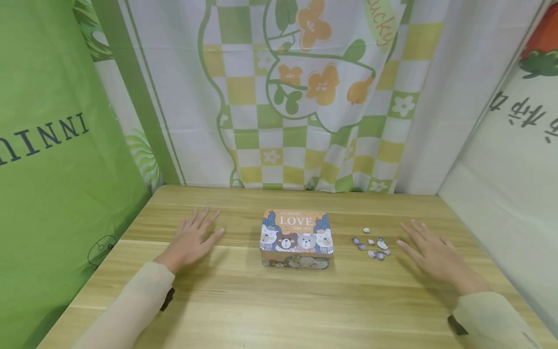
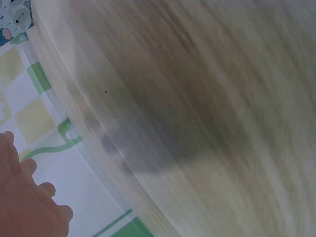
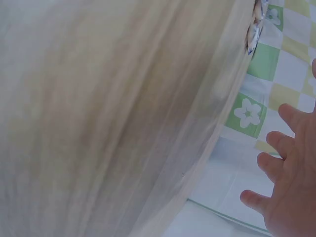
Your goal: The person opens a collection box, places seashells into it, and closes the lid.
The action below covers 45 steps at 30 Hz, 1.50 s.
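A rectangular tin box [image 1: 297, 238] with bears and the word LOVE on its closed lid stands near the middle of the table. To its right lie several small seashells [image 1: 371, 242], loosely scattered. My left hand [image 1: 192, 241] is left of the tin, apart from it, with fingers spread and nothing held. On the other side, my right hand [image 1: 436, 252] spreads its fingers just right of the shells without touching them. In the left wrist view the left hand [image 2: 29, 192] shows at the lower left; the right wrist view has the right hand [image 3: 291, 177] at its right edge.
The wooden table [image 1: 279, 305] reaches back to a checkered, flowered curtain [image 1: 314, 97]. Green cloth [image 1: 56, 194] hangs along the left, white cloth [image 1: 510, 184] along the right. A thin dark cable [image 1: 101, 248] lies by the table's left edge.
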Each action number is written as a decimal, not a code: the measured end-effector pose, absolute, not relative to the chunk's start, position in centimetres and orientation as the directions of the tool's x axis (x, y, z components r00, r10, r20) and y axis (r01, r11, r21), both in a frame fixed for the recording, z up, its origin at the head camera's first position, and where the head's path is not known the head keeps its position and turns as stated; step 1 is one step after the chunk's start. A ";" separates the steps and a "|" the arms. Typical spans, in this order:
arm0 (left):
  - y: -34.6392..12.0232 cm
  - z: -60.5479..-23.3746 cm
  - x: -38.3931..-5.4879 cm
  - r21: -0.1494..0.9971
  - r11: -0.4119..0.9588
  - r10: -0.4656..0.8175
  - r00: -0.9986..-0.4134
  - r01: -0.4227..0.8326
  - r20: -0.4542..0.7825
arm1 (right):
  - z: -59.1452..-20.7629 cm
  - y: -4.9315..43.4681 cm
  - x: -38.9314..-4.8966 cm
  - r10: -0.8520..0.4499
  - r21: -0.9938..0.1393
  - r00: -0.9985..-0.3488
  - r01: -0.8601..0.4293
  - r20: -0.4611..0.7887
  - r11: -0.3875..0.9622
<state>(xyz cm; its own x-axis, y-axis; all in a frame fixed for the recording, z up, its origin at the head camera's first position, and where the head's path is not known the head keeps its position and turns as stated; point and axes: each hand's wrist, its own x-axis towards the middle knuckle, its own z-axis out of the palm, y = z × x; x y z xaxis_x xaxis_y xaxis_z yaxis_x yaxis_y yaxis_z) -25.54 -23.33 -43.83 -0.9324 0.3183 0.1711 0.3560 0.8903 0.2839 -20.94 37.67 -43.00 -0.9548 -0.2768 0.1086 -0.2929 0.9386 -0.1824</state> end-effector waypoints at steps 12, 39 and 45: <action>-22.4 -43.2 -25.4 0.596 0.746 0.340 -0.940 0.295 0.039 | -42.6 36.9 -20.9 -0.281 -0.340 -0.953 -0.303 0.114 0.890; -17.8 -44.0 -25.5 0.792 0.529 0.464 -0.885 0.304 0.030 | -41.6 32.4 -20.8 -0.418 -0.513 -0.890 -0.450 0.184 0.731; -16.3 -44.2 -25.6 0.804 0.512 0.479 -0.877 0.304 0.026 | -41.5 30.9 -20.9 -0.466 -0.506 -0.865 -0.490 0.186 0.710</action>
